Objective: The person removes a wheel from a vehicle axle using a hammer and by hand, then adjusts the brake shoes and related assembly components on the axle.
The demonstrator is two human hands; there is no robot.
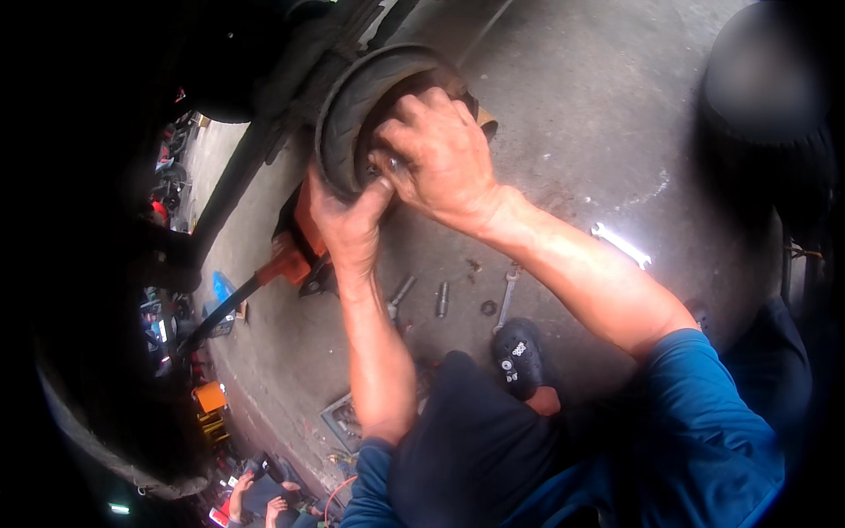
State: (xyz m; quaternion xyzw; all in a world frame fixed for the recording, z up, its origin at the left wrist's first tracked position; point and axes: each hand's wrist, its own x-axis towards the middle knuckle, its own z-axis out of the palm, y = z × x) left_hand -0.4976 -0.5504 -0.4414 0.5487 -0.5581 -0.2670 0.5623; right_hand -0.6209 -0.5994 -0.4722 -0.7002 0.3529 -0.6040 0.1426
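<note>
Grey concrete floor (572,114) spreads below and beyond both hands, stained and dusty, with the dark underside of a vehicle or frame looming to their left. Right in the hands sits a round, drum-like part (356,110), tilted, its hollow side toward the person. At its lower edge the left hand (350,224) grips the rim, thumb on the near side, fingers hidden behind. Just above and to the right of it, the right hand (436,150) reaches into the hollow with its fingers curled; a small shiny bit shows by its thumb, but whether the hand pinches it I cannot tell. Near the left hand, below and to its left, stands an orange jack (304,246) with a dark handle (224,314) slanting away. Below the right hand lie a short metal rod (443,299), a nut (488,308) and a wrench (507,297); a brighter wrench (621,245) lies under the right forearm's far side. Farther below both hands are a dark clog (519,356) on the person's foot and, past the left forearm, a metal tray (338,424). Well apart, down to the left, another person (268,497) is partly in view.
</note>
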